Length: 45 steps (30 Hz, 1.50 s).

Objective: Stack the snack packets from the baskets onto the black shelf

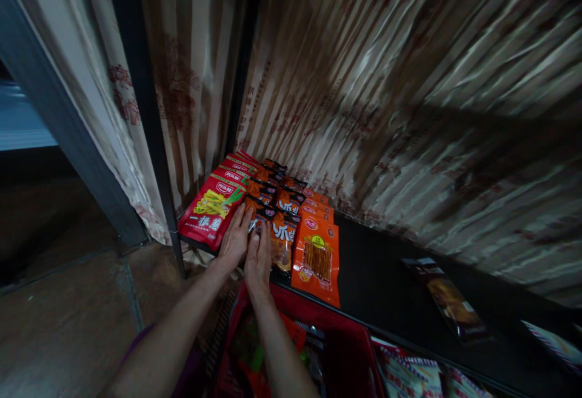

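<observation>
My left hand [235, 237] lies with fingers stretched forward along the left side of an orange-and-black snack packet [257, 211]. Against that packet's right side rests my right hand [258, 259], its fingers also extended and nearly flat. Part of the packet is hidden under the hands. To the left lies a row of overlapping red snack packets [213, 207] with yellow sticks pictured on the front. Close to my right hand is another orange-and-black packet [282, 240], in a column of the same kind. Beyond it lie orange snack packets [317, 258] with a clear window.
The packets lie on a black shelf [368, 264] with a dark metal post [152, 101] at left. A printed curtain [364, 94] hangs behind. A red basket [350, 349] with packets stands below my arms. Rightward lies a brown packet [448, 301]; whitish packets [409, 374] sit lower.
</observation>
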Each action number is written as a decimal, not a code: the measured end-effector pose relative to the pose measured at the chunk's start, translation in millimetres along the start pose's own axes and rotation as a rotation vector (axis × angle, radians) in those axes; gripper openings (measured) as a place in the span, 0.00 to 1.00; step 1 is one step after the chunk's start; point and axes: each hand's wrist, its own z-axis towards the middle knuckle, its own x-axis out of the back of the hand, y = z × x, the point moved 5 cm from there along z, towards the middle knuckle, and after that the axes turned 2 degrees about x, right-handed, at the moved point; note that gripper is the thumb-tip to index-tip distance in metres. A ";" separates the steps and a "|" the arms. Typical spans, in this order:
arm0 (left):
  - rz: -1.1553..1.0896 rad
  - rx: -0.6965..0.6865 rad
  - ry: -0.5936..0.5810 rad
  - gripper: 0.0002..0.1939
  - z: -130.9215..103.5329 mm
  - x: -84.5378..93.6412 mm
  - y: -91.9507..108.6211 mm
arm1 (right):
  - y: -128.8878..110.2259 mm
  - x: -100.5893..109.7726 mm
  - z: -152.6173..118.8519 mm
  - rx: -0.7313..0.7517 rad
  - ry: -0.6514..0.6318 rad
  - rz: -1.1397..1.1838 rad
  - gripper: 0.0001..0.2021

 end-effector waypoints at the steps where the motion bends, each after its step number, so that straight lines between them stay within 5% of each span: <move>1: 0.010 0.003 0.000 0.26 0.2 0.4 0.8 | -1.0 1.0 -1.0 0.009 -0.002 -0.002 0.32; 7: 0.043 -0.041 0.066 0.26 -1.4 10.1 11.1 | -0.2 24.5 -15.0 0.097 0.116 -0.081 0.29; 13: -0.003 -0.199 0.167 0.23 -7.3 25.3 43.6 | 27.8 53.4 -27.2 -0.031 0.249 -0.073 0.29; 19: -0.109 -0.323 0.018 0.21 -28.1 2.7 82.8 | 35.8 65.1 -19.4 -0.085 0.259 -0.026 0.30; 31: 0.018 -0.159 -0.224 0.25 -44.7 -33.8 79.1 | 41.6 80.2 12.2 -0.211 0.158 0.027 0.30; 45: -0.050 -0.185 -0.235 0.26 -41.9 -40.1 75.5 | 46.2 71.2 23.1 -0.258 0.160 0.074 0.30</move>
